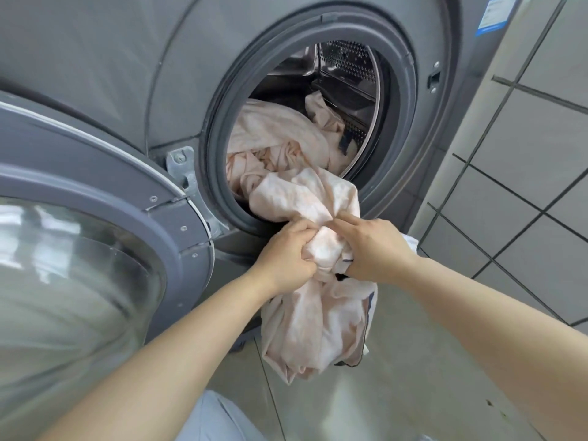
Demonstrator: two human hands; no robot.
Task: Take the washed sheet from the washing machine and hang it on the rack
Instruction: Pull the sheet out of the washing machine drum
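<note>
Pink sheet (305, 198) half out of the washing machine (127, 74), both hands' fingers (299, 246) bunched tight on it.

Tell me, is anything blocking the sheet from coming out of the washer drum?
Nothing visible does. The door is swung open to the left, clear of the opening. Both the left hand and right hand grip the sheet, which already trails over the rubber seal; the rest lies loose in the drum.

Your sheet (318, 202): half out of the washing machine (127, 74).
You see pale pink, crumpled fabric spilling from the drum over the grey door seal, its bunched lower part hanging below the opening; the round door stands open at left.
</note>
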